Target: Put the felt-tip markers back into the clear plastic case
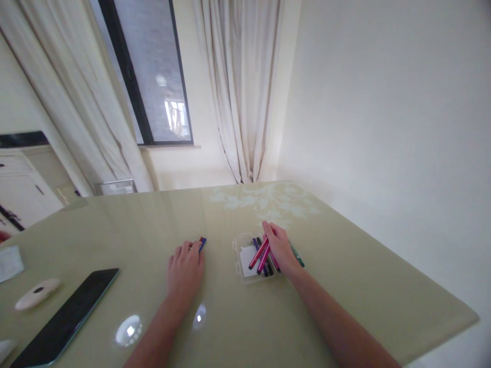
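On the table, left of the middle, my left hand [185,267] rests with its fingers curled over a blue marker [202,246] and a dark red marker beside it; only their ends show past the fingertips. My right hand [279,249] pinches a red marker [258,254] and a pink marker [263,259], both slanting down to the left. Beneath them lies a clear plastic box [238,267]. Several dark markers [265,271] and a white paper piece [247,259] are in the box. A green marker [297,256] sticks out right of my right hand, its other end hidden.
A black tablet [69,317] lies at the table's left, with a white oval object [37,294] and a folded tissue [9,263] beyond it. The glossy green table [146,230] has its right edge along a white wall. Curtains [241,92] and a window stand behind.
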The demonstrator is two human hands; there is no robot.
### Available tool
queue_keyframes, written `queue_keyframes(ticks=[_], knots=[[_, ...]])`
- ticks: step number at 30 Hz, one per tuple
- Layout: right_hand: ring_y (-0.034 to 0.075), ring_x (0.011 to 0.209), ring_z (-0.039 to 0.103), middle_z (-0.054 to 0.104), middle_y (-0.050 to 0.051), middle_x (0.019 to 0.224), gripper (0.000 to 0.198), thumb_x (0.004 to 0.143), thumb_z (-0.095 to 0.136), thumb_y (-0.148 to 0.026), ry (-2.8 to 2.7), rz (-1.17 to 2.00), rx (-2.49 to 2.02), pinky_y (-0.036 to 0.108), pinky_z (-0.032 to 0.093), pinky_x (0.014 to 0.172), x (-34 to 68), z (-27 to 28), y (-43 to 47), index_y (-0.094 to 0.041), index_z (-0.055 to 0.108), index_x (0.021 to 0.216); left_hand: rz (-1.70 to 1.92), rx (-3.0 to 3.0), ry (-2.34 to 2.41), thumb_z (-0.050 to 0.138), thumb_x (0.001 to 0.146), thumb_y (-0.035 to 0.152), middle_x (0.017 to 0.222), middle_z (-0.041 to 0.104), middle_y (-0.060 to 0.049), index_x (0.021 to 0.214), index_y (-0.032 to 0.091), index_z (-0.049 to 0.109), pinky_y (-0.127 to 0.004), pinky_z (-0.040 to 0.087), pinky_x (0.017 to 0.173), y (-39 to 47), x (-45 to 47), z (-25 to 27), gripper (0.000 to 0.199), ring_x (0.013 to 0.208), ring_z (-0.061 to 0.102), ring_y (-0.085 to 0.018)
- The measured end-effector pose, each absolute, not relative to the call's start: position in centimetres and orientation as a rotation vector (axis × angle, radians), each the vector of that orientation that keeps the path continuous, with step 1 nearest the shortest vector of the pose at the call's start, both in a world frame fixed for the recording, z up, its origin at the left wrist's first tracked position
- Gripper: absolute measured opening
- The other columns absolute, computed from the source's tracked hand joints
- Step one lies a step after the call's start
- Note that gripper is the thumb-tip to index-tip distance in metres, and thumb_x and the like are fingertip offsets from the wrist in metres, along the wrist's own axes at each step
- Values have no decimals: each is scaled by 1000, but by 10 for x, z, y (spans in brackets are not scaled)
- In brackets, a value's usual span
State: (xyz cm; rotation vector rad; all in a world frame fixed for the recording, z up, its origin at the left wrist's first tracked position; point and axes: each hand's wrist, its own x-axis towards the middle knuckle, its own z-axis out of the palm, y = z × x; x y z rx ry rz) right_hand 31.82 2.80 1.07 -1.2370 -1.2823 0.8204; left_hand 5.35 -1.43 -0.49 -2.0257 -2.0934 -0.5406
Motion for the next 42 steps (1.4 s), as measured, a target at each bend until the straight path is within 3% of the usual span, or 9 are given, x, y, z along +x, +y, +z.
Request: queue_keyframes(ticks=[3,7,11,14,17,23,32,37,42], knots=[[13,56,40,40,-5,60,54,92,51,-69,-1358,798,-1242,26,34,52,309,11,22,-23,42,65,-778,-2235,-1789,41,105,29,127,66,-11,124,19,64,-43,47,100,-27,81,-1,31,120,59,-28],[13,56,44,44,-5,60,51,96,49,-65,-1450,870,-1185,26,37,54,294,12,10,-23,44,67,-871,-2492,-1502,45,104,42,127,67,-12,137,21,54,-41,50,96,-50,123,-9,40,112,64,-26],[13,49,49,50,-6,53,48,98,48,-64,-1517,1057,-1095,26,40,51,284,10,4,-23,49,73,-831,-2529,-1634,36,107,28,120,71,-11,135,17,52,-37,54,90,-56,137,-21,35,104,70,-23],[16,58,59,62,-2,64,44,99,47,-61,-1530,1083,-1041,27,46,57,288,10,8,-22,56,80,-657,-2513,-1769,33,106,21,121,71,-12,138,17,52,-36,54,91,-48,125,-20,37,107,69,-23],[19,80,66,70,4,88,35,102,46,-51,-1569,864,-1134,30,51,73,303,11,17,-21,62,94,-455,-2390,-1891,32,103,13,123,70,-14,142,13,50,-37,53,93,-40,108,-12,43,111,68,-24],[23,94,62,70,9,97,15,97,53,-27,-1864,235,-1469,36,46,88,330,2,34,-20,65,92,-172,-2172,-2031,33,99,6,120,71,-16,135,12,61,-42,53,95,-36,91,4,46,111,69,-28],[23,104,61,70,9,106,17,101,55,-27,-2157,104,-1524,32,43,94,326,0,31,-19,70,100,-95,-2107,-2095,35,99,9,111,73,-15,122,15,68,-40,55,89,-35,90,0,40,102,71,-27],[24,106,59,71,9,107,20,101,53,-27,-2223,52,-1537,35,41,96,325,-1,31,-20,71,102,-193,-2097,-2126,40,100,17,109,72,-15,127,15,64,-39,56,85,-35,89,1,37,95,72,-26],[26,106,58,73,9,107,21,101,54,-29,-2255,51,-1519,36,41,96,325,-2,31,-20,72,104,-303,-2072,-2068,43,100,21,114,68,-16,123,17,67,-42,55,85,-36,88,4,33,102,67,-29]])
